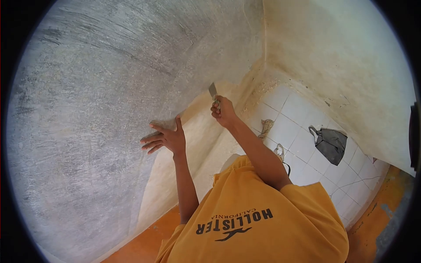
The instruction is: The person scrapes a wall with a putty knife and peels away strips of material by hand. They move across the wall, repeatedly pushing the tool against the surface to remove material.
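Note:
My right hand (pixel 224 112) is closed round the handle of a scraper (pixel 212 90), whose flat metal blade points up at the wall, close to the border between its grey and cream parts. Lower and to the left, my left hand (pixel 169 138) rests with spread fingers against the rough grey wall surface (pixel 101 109), near the same border. Nothing is seen in my left hand. The cream part of the wall (pixel 197 118) shows between my two hands.
A dark grey bag (pixel 332 144) lies on the white tiled floor (pixel 296 129) at the right. A crumpled cloth-like item (pixel 266 127) is nearer my right arm. A thin cord crosses the tiles. Another stained wall (pixel 342 52) rises at the right.

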Tool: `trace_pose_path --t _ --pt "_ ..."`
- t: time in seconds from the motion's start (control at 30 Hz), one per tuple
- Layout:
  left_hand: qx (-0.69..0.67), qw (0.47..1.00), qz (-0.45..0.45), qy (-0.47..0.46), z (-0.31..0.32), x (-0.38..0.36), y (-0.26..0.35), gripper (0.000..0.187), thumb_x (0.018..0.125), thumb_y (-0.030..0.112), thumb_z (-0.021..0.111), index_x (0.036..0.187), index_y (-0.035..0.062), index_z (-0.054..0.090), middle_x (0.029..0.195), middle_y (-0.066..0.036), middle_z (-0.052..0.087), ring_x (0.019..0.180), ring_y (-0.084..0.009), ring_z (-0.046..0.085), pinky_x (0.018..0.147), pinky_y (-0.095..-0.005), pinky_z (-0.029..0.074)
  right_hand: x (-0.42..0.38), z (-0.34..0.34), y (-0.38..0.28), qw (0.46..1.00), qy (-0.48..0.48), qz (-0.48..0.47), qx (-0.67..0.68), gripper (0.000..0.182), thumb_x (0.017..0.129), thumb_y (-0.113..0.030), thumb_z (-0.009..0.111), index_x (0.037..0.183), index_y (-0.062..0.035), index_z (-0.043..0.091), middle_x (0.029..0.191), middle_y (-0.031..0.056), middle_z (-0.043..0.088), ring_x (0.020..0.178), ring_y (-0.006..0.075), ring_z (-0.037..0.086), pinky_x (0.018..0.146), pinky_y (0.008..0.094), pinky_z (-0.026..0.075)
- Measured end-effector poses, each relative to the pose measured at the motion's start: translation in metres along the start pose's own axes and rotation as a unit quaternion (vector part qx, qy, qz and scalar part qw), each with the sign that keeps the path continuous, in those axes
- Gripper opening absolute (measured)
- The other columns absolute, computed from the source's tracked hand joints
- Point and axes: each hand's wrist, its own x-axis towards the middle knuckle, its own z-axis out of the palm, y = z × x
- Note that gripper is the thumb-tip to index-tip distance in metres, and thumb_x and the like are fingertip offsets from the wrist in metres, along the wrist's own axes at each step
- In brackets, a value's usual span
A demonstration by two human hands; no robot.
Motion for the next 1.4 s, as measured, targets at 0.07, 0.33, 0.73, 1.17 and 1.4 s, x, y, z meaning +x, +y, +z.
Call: trace_pose_path --t 0.07,0.33,0.73,1.17,1.4 --pt "-0.006 1.0 -0.001 0.004 0.001 -0.001 0.002 0.134 0.075 0.083 0.064 0.16 0.0165 -0.016 0.143 -0.047 -0.039 0.125 -0.0719 -0.039 0.084 -0.09 -0.013 0.007 -0.009 0.001 1.0 0.0 -0.001 -0.002 0.012 0.1 -0.017 0.052 0.091 -0.0119 0.046 0.069 -0.0005 0.044 0.049 0.0072 0.034 0.038 0.0219 0.023" --pt "-0.027 1.0 -0.002 -0.008 0.0 -0.002 0.003 0.132 0.077 0.079 0.066 0.16 0.0155 -0.015 0.141 -0.049 -0.038 0.124 -0.0741 -0.037 0.084 -0.09 -0.013 0.002 -0.006 0.006 1.0 -0.005 -0.003 -0.012 0.012 0.099 -0.018 0.053 0.091 -0.0134 0.045 0.067 -0.0014 0.042 0.048 0.0074 0.033 0.038 0.0222 0.022" --pt "0.022 0.999 0.027 -0.009 0.005 -0.007 -0.002 0.133 0.077 0.081 0.064 0.161 0.0128 -0.013 0.142 -0.05 -0.036 0.123 -0.0741 -0.037 0.083 -0.0907 -0.011 0.001 -0.007 0.005 1.0 -0.017 0.012 -0.005 0.014 0.098 -0.018 0.053 0.089 -0.0125 0.044 0.069 -0.0005 0.042 0.049 0.0079 0.033 0.039 0.0223 0.022" --pt "0.014 0.999 0.017 -0.046 0.0 -0.008 -0.002 0.125 0.081 0.078 0.062 0.161 0.0111 -0.008 0.143 -0.049 -0.035 0.125 -0.0731 -0.037 0.085 -0.0902 -0.011 -0.008 -0.011 0.016 0.999 -0.014 -0.005 -0.032 0.016 0.097 -0.02 0.055 0.086 -0.0128 0.045 0.071 0.0007 0.043 0.05 0.0081 0.034 0.039 0.0241 0.023" --pt "0.026 0.998 0.019 -0.059 -0.001 -0.012 -0.003 0.121 0.084 0.075 0.06 0.162 0.0113 -0.007 0.145 -0.05 -0.032 0.126 -0.0747 -0.033 0.085 -0.0912 -0.007 0.003 -0.019 0.002 1.0 -0.012 0.003 -0.027 0.013 0.096 -0.021 0.056 0.094 -0.0135 0.045 0.07 -0.0007 0.043 0.05 0.0068 0.033 0.039 0.0222 0.022"
